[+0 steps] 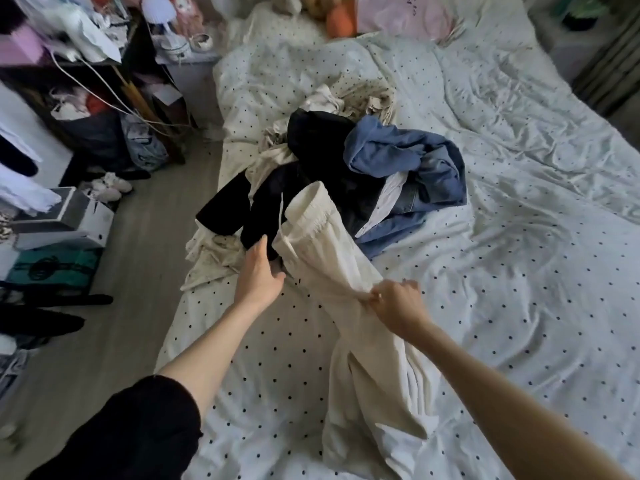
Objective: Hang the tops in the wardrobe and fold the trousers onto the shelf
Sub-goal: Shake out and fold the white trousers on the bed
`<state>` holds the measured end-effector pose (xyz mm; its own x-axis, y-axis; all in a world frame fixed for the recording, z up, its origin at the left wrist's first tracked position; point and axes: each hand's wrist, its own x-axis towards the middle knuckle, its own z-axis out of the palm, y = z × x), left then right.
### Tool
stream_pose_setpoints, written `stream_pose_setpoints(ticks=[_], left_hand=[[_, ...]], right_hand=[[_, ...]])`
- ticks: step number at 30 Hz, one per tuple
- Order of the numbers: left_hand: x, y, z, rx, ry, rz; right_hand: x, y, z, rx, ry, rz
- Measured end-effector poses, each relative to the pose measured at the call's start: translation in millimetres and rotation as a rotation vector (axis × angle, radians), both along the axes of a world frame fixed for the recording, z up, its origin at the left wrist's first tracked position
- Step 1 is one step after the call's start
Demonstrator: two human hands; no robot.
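Note:
Cream trousers (322, 251) with an elastic waistband and drawstring lie stretched along the dotted bed (263, 358), legs trailing toward me. My right hand (398, 303) pinches a bunch of their fabric at mid-length. My left hand (259, 271) is open, its fingers straight, reaching at the trousers' left edge beside a black garment (311, 157). Behind lie a blue denim garment (408, 161) and crumpled beige clothes (349, 98) in one pile. The wardrobe and shelf are out of view.
A cluttered dark shelf unit (86, 81) with cables, bags and boxes (59, 220) lines the floor at the left. Slippers (107, 188) lie on the floor. Cushions and a pink bag (398, 15) sit at the bed's head.

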<state>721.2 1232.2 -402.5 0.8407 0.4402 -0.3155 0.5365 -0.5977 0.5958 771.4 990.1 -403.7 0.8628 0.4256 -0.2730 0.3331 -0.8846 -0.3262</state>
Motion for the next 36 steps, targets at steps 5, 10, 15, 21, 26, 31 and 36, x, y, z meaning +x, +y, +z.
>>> stream_pose_setpoints(ticks=[5,10,15,21,26,31,36], left_hand=[[24.2,-30.3,0.7,0.208,0.122,-0.354],[-5.4,-90.0,-9.1,0.242,-0.12,-0.546],[-21.6,-117.1,-2.8,0.368,-0.186,-0.782],[-33.8,-94.4,2.9,0.34,-0.12,-0.74],[-49.1,-60.1,-11.0,0.314,0.09,-0.758],[-63.1,-59.9,-18.6,0.498,-0.011,-0.654],[-49.5,-55.9,0.0,0.502,-0.089,-0.533]], right_hand=[[-31.4,-64.7,-0.9,-0.206,0.216,0.075],[-17.8,-81.8,14.9,0.001,0.238,-0.152],[17.9,-41.4,29.7,0.358,0.177,-0.39],[46.9,24.2,27.7,0.156,0.378,0.097],[40.7,19.2,24.7,-0.122,0.158,0.144],[49.3,-24.2,39.1,0.087,0.187,-0.165],[61.9,-56.1,79.0,0.335,0.195,-0.364]])
